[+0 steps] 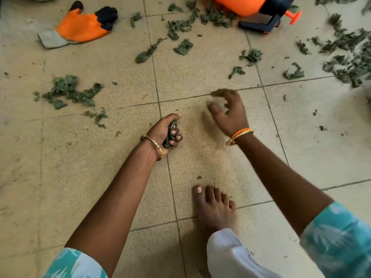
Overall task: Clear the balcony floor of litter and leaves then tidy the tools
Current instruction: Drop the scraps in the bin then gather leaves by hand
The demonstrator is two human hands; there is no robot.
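Toward the floor's far left edge lies an orange work glove [84, 27], limp and soft, easiest lifted by its grey cuff. Nearer, a clump of dried leaves [68, 91] sits on the tiled floor [100, 177]; they look light, crumpled and brittle, so I judge they should be scooped from underneath or gathered in a loose fist, since squeezing would crumble them into bits.

The left hand [164, 133] is curled tight around a wad of leaves [170, 133] at the middle of the floor. The right hand [228, 113], just beside it, is motion-blurred with fingers half-curled; whether it pinches anything I cannot tell.

More scattered leaves [349, 63] crowd the far right edge, partly cut off. The orange sprayer [257, 11] at the far edge is cropped, so its handle and whole shape are hidden.
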